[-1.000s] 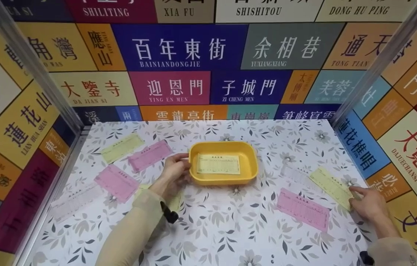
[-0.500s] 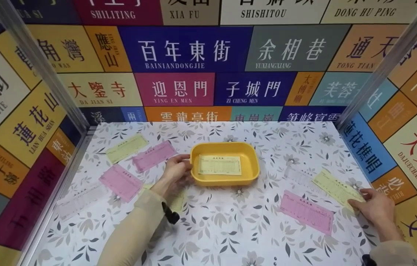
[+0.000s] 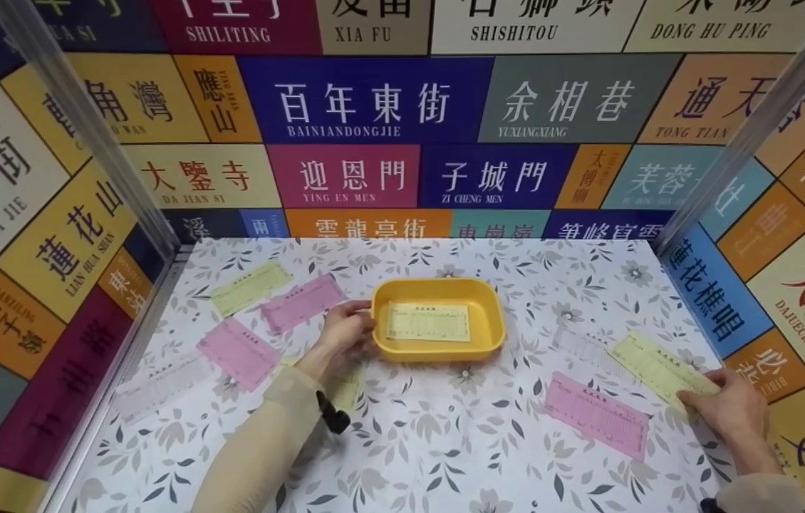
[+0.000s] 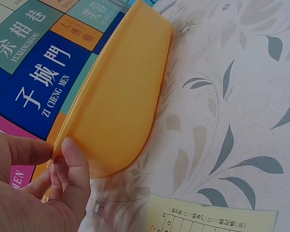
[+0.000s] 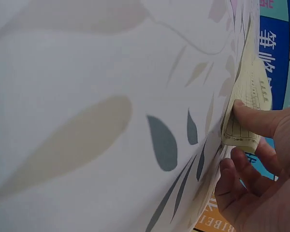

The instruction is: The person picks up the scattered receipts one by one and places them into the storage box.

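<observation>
My left hand (image 3: 340,333) pinches the left rim of a yellow plastic tray (image 3: 438,355) between thumb and fingers; the left wrist view shows the grip on the tray's wall (image 4: 121,101) close up. Inside the tray lies a pale yellow printed slip (image 3: 429,324). At the right, my right hand (image 3: 734,410) pinches the near end of another yellow slip (image 3: 652,360). In the right wrist view the thumb lies on top of this slip (image 5: 251,96), which bends up at the held end. Its far end overlaps a white slip (image 3: 580,348).
A pink slip (image 3: 598,417) lies left of my right hand. On the left lie a yellow slip (image 3: 251,286), two pink slips, one the upper pink slip (image 3: 303,303), and a white slip (image 3: 164,388). My left forearm partly covers another yellow slip (image 3: 345,388). Sign-patterned walls enclose the table.
My right hand has gone from touching the yellow slip's edge to gripping its near end, thumb on top. My left hand keeps hold of the tray. The head view has shifted slightly.
</observation>
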Motion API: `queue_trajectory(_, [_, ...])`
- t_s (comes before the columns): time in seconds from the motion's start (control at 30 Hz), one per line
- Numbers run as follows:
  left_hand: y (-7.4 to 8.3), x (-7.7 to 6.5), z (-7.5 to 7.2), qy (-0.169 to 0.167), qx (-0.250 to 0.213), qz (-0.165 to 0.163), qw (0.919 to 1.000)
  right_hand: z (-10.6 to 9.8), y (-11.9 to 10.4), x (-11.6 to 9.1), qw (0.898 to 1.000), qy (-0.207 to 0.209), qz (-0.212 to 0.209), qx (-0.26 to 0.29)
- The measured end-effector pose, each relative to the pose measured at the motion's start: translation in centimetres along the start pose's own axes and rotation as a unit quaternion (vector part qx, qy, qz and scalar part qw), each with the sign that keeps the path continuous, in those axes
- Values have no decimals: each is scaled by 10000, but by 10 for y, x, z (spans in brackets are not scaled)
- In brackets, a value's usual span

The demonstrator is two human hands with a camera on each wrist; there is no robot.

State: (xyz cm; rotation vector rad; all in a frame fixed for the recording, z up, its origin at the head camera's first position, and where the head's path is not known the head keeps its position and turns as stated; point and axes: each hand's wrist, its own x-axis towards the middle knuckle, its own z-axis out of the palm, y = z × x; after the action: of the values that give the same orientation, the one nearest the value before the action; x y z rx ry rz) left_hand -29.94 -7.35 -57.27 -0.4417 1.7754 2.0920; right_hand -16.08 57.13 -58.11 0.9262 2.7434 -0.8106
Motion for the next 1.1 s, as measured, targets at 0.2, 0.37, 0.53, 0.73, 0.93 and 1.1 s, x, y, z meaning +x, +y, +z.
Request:
queue_trajectory(0.2, [0,2,3,-88,69,-37,9999,0,6,-3,9995,228,207,87])
queue_trajectory(0.37, [-1,1,4,-126,66,33,9999,2,7,-4,9991,389,120,149])
queue_trajectory(0.53, [-1,1,2,-89,-117,-3,9999,4,1,0,9967,676,7,456])
queue_trajectory(0.73, [1,-1,-2,-37,-193,-113,9997,0,-7,3,9915,752,188,1042])
queue_trajectory(0.93, [2,-2,-2,-36,-167,-193,9997,-8,-10,-1,9728,727,558,2130])
queue_trajectory(1.1, [1,-1,0,-87,-216,-208,9995,-13,-12,-5,9402,654,589,3292])
